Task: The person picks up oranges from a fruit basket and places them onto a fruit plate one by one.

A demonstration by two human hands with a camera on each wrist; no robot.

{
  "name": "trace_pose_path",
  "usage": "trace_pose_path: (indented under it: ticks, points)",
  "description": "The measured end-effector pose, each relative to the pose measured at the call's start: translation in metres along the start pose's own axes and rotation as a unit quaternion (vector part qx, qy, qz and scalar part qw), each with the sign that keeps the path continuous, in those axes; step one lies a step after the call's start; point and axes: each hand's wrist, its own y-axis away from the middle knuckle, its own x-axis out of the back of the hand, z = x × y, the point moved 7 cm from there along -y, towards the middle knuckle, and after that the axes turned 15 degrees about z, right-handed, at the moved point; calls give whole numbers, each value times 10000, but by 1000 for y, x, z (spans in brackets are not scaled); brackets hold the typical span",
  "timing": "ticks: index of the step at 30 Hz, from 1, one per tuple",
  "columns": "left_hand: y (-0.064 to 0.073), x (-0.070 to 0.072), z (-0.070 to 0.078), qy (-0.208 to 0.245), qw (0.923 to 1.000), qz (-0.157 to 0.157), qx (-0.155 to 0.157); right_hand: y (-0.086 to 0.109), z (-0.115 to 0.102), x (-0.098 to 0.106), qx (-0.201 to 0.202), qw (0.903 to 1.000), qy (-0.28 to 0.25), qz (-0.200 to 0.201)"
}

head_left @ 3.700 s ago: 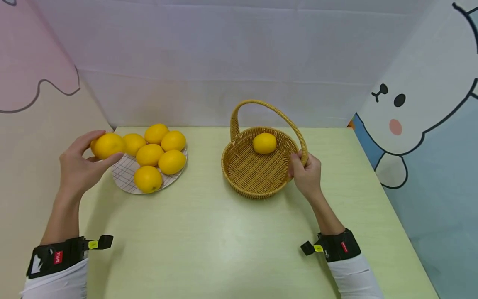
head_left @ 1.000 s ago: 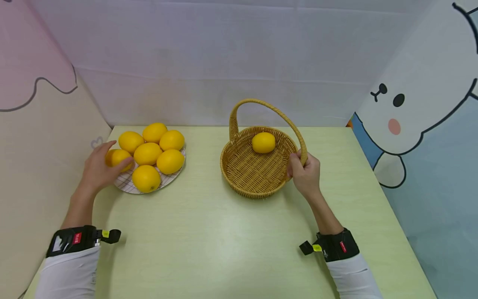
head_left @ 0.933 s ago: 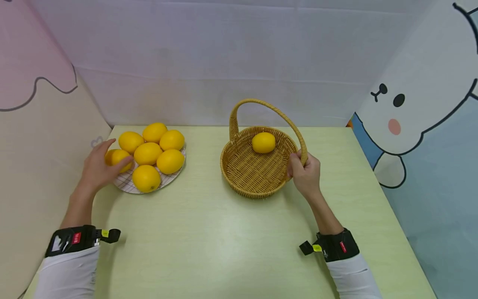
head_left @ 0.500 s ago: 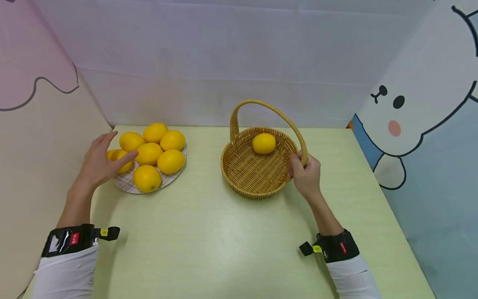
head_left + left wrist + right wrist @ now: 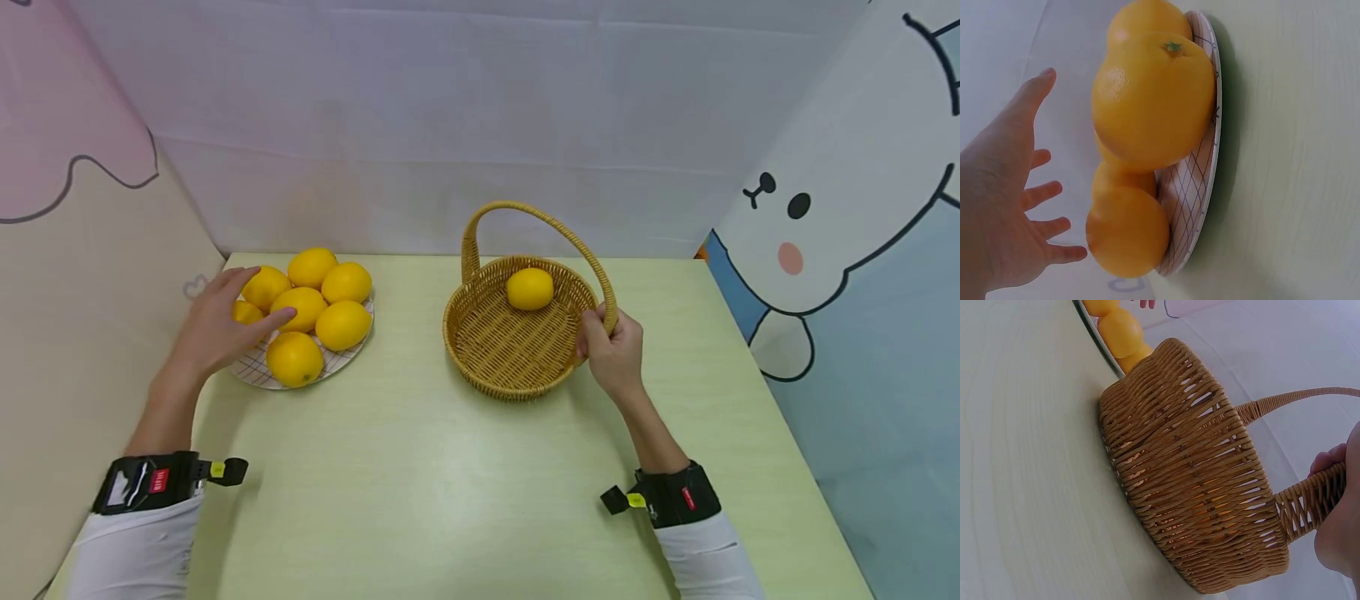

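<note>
In the head view, my left hand [image 5: 225, 329] hovers over the left side of a plate of oranges, thumb and fingers spread. The left wrist view shows that hand's palm [image 5: 997, 206] with nothing in it, beside the fruit. An orange [image 5: 246, 312] at the plate's left edge is partly hidden behind it. Several more, such as the front orange [image 5: 295, 359], crowd the checked plate [image 5: 258, 367]. My right hand [image 5: 617, 350] grips the wicker basket [image 5: 510, 358] by the near base of its handle [image 5: 1310, 503]. One orange [image 5: 530, 288] sits at the basket's back.
The pale table [image 5: 420, 483] reaches back to a white cloth wall [image 5: 450, 125]. A printed panel with a cartoon face [image 5: 791, 258] borders the right side, and a cream panel [image 5: 67, 350] the left, close to my left arm.
My left hand earlier held an orange raised at the plate's left; that orange now lies on the plate, released. The hand has since shifted slightly right over the fruit. My right hand stays put.
</note>
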Motion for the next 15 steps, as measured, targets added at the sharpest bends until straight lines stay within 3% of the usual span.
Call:
trace_pose_path:
  ticks: [9,15]
  points:
    - [0,-16,41,232,9991,-29,-364,0,0,0,43,10000,39,1]
    - [-6,-32,77,253,9969,-129,-733,0,0,1,48,10000,41,15]
